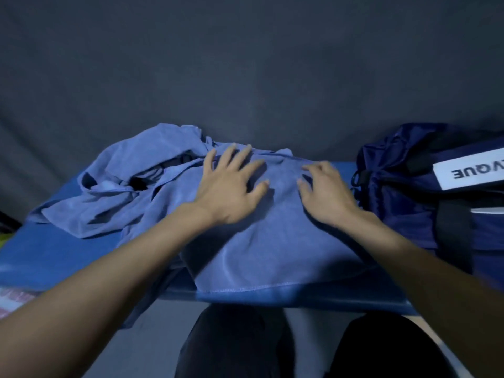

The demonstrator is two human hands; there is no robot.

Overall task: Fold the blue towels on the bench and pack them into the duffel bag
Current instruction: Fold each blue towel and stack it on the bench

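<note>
A light blue towel (267, 255) lies spread over the middle of the blue bench (54, 257), its hemmed near edge hanging at the bench's front. My left hand (231, 186) rests flat on the towel's far part with fingers spread. My right hand (324, 192) lies on the towel just to the right, fingers loosely bent and touching the cloth. A crumpled heap of blue towels (141, 170) sits at the back left, partly under the spread towel. The navy duffel bag (425, 192) stands at the bench's right end, with black straps and a white label.
A dark grey wall (245, 77) rises directly behind the bench. My legs in dark trousers (237, 347) are below the bench's front edge. A pinkish patterned item (13, 301) shows at the lower left edge.
</note>
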